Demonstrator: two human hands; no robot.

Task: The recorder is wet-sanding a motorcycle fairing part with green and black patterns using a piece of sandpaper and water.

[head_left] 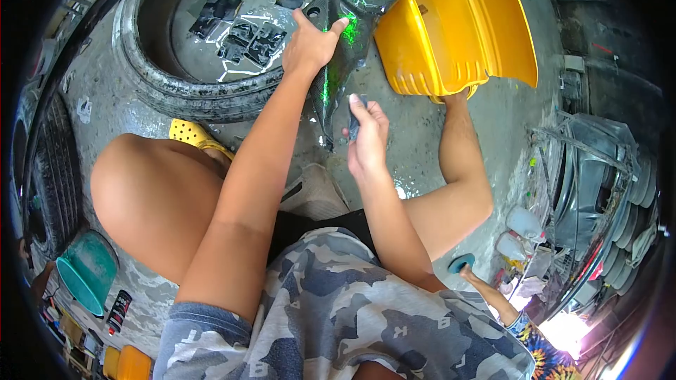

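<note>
My left hand [312, 43] is closed on the edge of a dark, wet, carbon-patterned panel with bright green markings [352, 46], which looks like a vehicle fairing. Its thumb lies across the panel's face. The panel stretches from the top of the view down to a narrow tip in front of me. Close to that tip, my right hand [369, 134] pinches a small grey-blue folded piece like sandpaper [357, 114]. A gap shows between this hand and the panel.
A tyre [201, 102] lies flat, several wet black sheets [257, 43] inside it. A yellow plastic container [440, 35] stands right of the panel. Lower left are a green bucket [88, 272] and spray can [119, 311]. Another person's arm [489, 295] shows lower right.
</note>
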